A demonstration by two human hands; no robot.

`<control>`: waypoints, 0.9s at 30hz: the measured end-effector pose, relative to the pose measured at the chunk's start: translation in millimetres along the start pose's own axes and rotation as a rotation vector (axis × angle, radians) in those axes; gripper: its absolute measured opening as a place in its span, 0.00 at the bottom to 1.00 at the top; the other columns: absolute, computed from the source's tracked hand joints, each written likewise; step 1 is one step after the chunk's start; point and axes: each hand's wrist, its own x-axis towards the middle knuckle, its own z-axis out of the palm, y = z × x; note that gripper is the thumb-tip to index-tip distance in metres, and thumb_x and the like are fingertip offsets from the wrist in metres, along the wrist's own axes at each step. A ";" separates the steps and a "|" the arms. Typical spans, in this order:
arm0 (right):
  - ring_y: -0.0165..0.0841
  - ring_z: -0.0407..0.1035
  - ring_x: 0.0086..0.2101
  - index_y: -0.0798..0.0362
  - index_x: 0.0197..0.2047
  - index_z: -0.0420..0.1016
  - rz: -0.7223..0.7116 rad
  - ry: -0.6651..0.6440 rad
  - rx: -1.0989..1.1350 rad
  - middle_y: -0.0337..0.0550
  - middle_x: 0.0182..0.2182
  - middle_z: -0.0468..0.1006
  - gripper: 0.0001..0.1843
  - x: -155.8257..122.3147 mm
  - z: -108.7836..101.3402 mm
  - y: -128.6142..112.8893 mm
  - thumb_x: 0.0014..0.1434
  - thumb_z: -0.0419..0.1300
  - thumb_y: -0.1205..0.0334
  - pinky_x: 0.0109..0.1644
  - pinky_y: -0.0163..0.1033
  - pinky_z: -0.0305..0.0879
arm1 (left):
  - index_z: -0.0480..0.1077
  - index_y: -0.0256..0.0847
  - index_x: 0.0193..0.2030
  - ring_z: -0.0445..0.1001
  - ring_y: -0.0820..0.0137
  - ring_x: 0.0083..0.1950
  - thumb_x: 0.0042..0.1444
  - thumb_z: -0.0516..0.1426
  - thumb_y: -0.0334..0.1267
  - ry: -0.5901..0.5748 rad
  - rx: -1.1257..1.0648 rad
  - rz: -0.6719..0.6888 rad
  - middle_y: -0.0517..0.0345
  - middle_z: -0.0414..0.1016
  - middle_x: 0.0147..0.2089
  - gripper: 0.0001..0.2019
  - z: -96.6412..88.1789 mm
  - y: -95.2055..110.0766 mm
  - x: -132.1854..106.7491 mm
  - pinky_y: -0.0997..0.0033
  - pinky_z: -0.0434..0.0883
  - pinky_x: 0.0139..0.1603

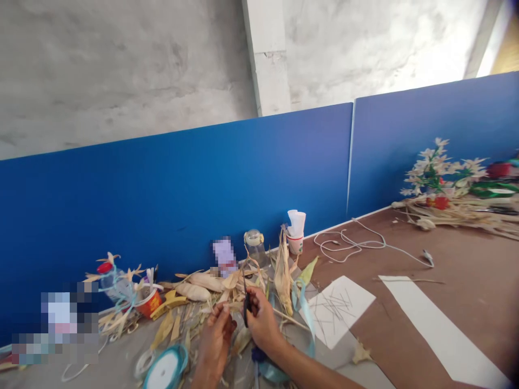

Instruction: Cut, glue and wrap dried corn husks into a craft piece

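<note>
My right hand (263, 321) is closed round the black handle of a pair of scissors (246, 308), whose blades point up and away from me. Just to the left, my left hand (218, 332) has its thumb and fingers pinched together; what they hold is too small to make out. Dried corn husks (194, 292) lie spread over the table beyond and beneath both hands. A reel of teal ribbon (164, 370) lies left of my left hand. Loose light-blue ribbon (310, 319) trails beside my right forearm.
A clear jar (254, 246) and a paper cup (295, 243) stand by the blue partition (182, 200). Thin sticks (334, 305) lie on white paper at right, near a white cable (365, 246). Husk flowers (432, 167) stand far right; a red cup (150, 303) is left.
</note>
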 end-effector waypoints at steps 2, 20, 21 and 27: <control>0.39 0.73 0.45 0.52 0.45 0.68 0.008 0.008 0.006 0.48 0.42 0.78 0.21 0.5 -1.2 1.5 0.46 0.58 0.70 0.52 0.44 0.67 | 0.72 0.39 0.25 0.68 0.76 0.24 0.21 0.73 0.42 -0.055 -0.064 -0.024 0.65 0.72 0.22 0.22 0.8 -2.2 -0.8 0.76 0.65 0.26; 0.34 0.71 0.33 0.52 0.41 0.67 0.127 -0.229 0.057 0.40 0.32 0.75 0.15 -28.5 21.0 1.2 0.48 0.57 0.68 0.43 0.40 0.67 | 0.58 0.40 0.19 0.53 0.82 0.15 0.30 0.72 0.35 -0.066 -0.455 0.094 0.75 0.53 0.13 0.23 -11.7 2.9 12.9 0.78 0.62 0.20; 0.33 0.71 0.33 0.52 0.40 0.67 0.121 -0.238 0.047 0.40 0.32 0.75 0.13 -30.3 22.6 0.8 0.49 0.57 0.68 0.43 0.40 0.67 | 0.59 0.40 0.20 0.53 0.82 0.15 0.30 0.72 0.34 -0.054 -0.456 0.100 0.75 0.53 0.13 0.23 -10.4 3.1 12.3 0.79 0.62 0.20; 0.34 0.71 0.33 0.53 0.40 0.67 0.126 -0.246 -0.039 0.40 0.31 0.75 0.12 -35.0 24.9 -1.4 0.50 0.54 0.68 0.40 0.39 0.66 | 0.62 0.41 0.21 0.54 0.82 0.15 0.32 0.71 0.33 -0.028 -0.415 0.092 0.74 0.55 0.13 0.20 -4.5 3.9 6.7 0.81 0.59 0.18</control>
